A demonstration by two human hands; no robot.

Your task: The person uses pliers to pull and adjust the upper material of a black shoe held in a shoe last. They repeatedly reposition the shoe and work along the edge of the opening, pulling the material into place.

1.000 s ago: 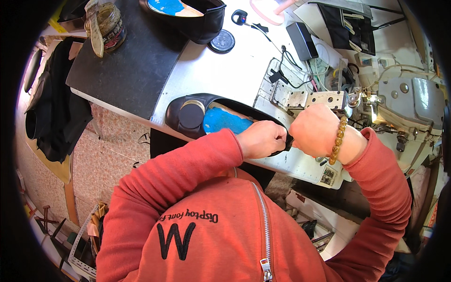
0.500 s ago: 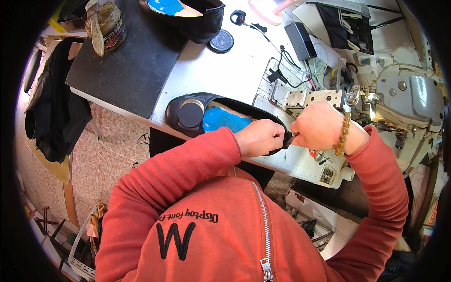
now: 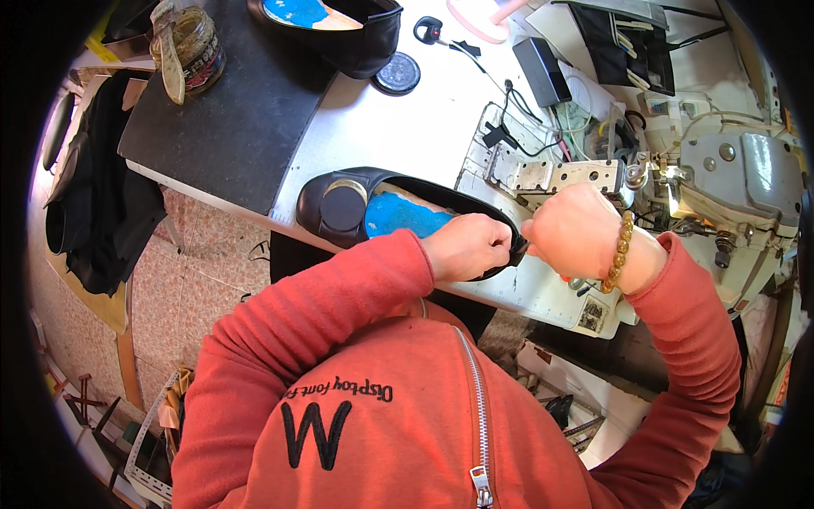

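Observation:
A black shoe (image 3: 326, 182) lies on the white table, its blue patched inside (image 3: 403, 215) showing and a round dark disc (image 3: 342, 206) with a tan edge on its toe end. My left hand (image 3: 468, 246) is closed on the rim at the heel end. Just beyond that end my right hand (image 3: 572, 225), with a beaded bracelet at the wrist, is closed in a pinch. Its fingertips meet close to the heel edge, and what they hold is hidden. A second black shoe (image 3: 377, 42) with a blue inside stands farther back.
A sewing machine (image 3: 738, 182) stands at the right. At the back left, a jar (image 3: 202, 55) with a brush (image 3: 170, 59) sits on a black mat (image 3: 229, 110). A round black lid (image 3: 397, 74), a black box (image 3: 541, 72) and cables are on the white table (image 3: 377, 127).
My right hand has shifted very slightly at the heel edge, and the dark bit at its fingertips shows less. My left hand keeps its grip on the shoe.

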